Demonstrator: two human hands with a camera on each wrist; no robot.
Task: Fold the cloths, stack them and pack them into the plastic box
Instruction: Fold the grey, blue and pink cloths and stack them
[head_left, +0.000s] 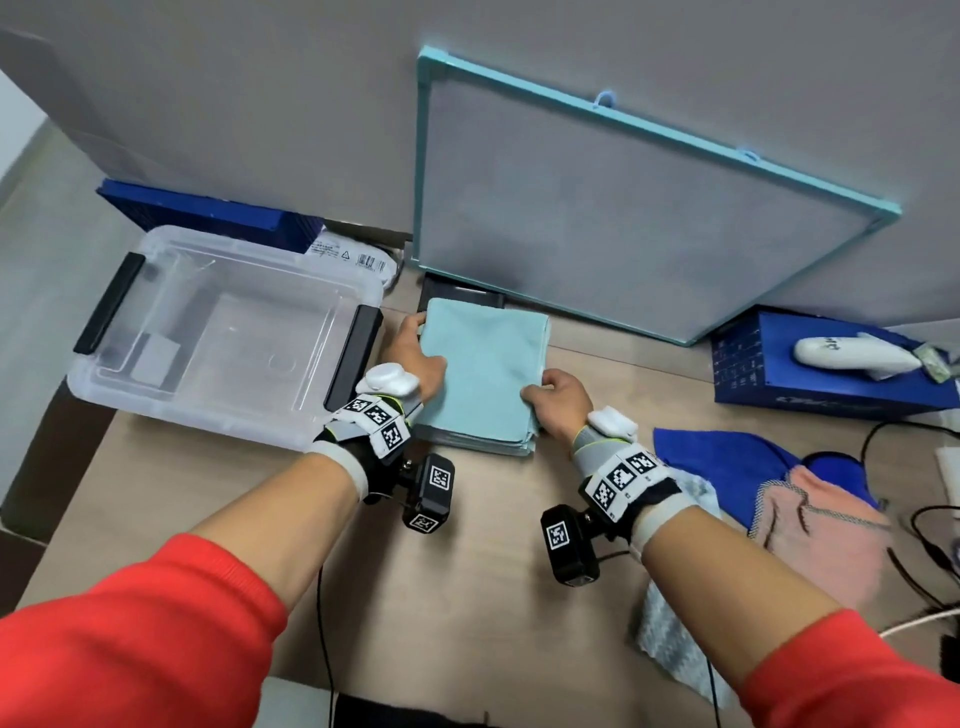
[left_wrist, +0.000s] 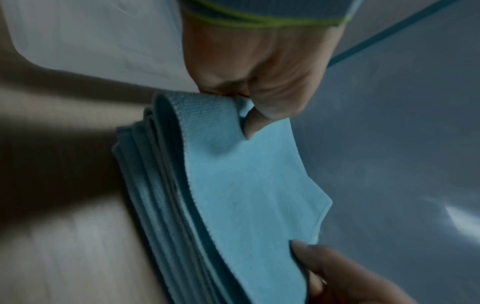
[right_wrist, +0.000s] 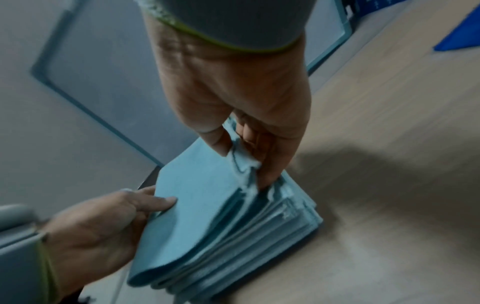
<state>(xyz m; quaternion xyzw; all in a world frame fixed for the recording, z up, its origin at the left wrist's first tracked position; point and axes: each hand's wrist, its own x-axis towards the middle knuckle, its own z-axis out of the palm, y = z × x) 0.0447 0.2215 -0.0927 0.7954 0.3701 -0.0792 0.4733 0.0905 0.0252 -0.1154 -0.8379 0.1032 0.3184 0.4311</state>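
A stack of folded light-blue cloths (head_left: 483, 369) lies on the wooden table, just right of the clear plastic box (head_left: 228, 332), which holds no cloths. My left hand (head_left: 415, 353) grips the stack's left edge, thumb on top and fingers underneath (left_wrist: 249, 115). My right hand (head_left: 556, 400) pinches the layered right edge near the front corner (right_wrist: 249, 156). The stack's layers (right_wrist: 233, 236) fan out along the near side. Unfolded blue (head_left: 727, 457) and pink (head_left: 826, 525) cloths lie to the right, and a pale patterned one (head_left: 670, 639) lies under my right forearm.
A teal-framed board (head_left: 644, 228) leans on the wall behind the stack. A blue box (head_left: 831, 374) carrying a white device stands at the right. A dark blue box (head_left: 208, 213) sits behind the plastic box. Cables (head_left: 924, 525) trail at the right edge.
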